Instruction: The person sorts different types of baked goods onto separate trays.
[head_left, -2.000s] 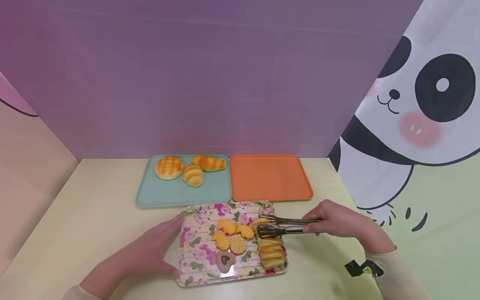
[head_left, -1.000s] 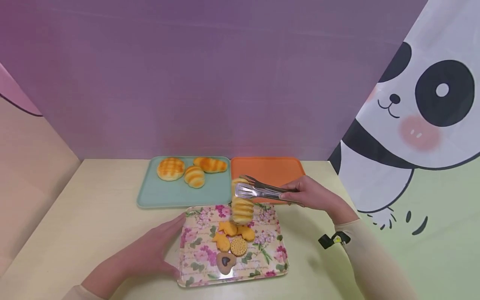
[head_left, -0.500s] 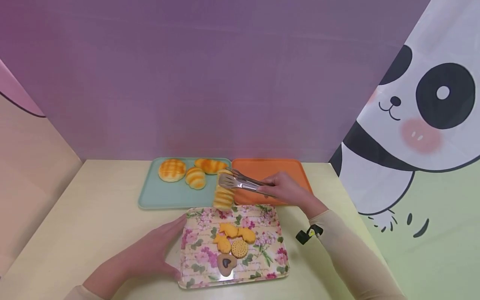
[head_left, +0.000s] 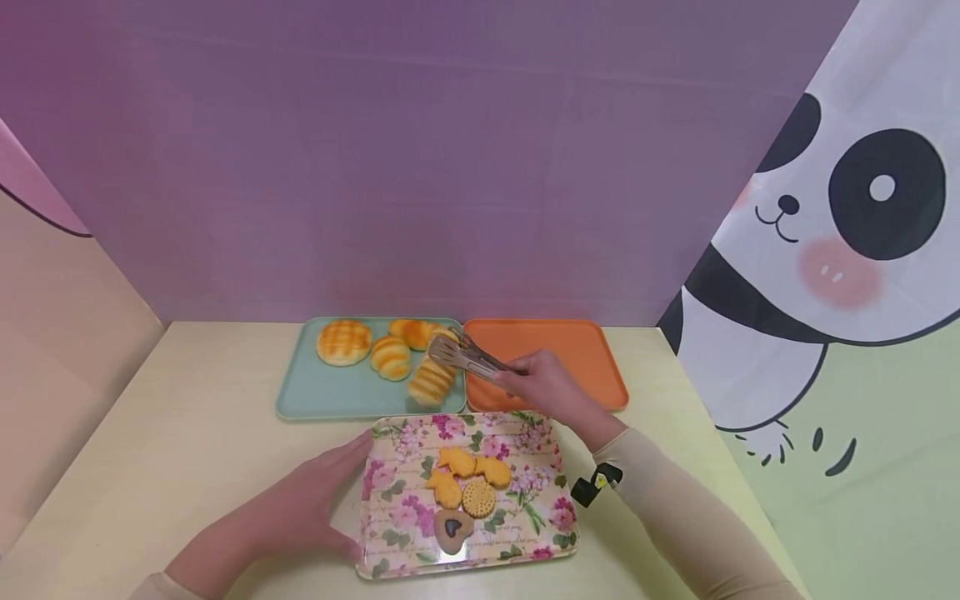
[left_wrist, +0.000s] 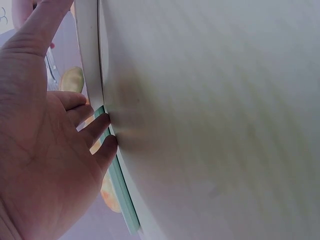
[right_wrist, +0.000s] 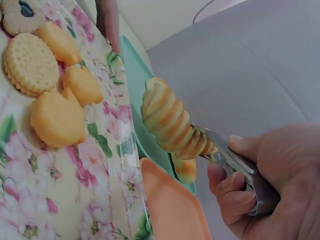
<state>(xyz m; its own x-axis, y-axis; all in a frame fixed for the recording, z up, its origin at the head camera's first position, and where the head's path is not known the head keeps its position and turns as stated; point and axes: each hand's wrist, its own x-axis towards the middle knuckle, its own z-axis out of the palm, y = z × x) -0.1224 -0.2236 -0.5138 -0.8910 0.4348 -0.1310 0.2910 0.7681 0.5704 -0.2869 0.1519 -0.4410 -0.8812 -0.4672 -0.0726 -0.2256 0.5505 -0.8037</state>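
My right hand (head_left: 551,387) grips a pair of metal tongs (head_left: 474,362), fingers and thumb curled round the handles. Between the tongs' ends is a long striped bread roll (head_left: 431,383), tilted, over the right part of the teal tray (head_left: 322,398). The right wrist view shows the roll (right_wrist: 167,120) pinched near one end. My left hand (head_left: 300,504) lies at the left edge of the floral tray (head_left: 540,533), thumb and fingers spread along its rim. Its fingertips (left_wrist: 107,145) touch the edge in the left wrist view.
On the teal tray sit a round bun (head_left: 344,342), a small striped roll (head_left: 391,358) and a long bread (head_left: 411,333). An orange tray (head_left: 577,358) adjoins it. The floral tray bears fish-shaped cookies (head_left: 447,489), a round biscuit (head_left: 478,497) and a heart-centred cookie (head_left: 453,531).
The tongs have lifted the striped roll off the right side of the floral tray and carried it away and left over the teal tray, turning it slightly. My left hand stays put.
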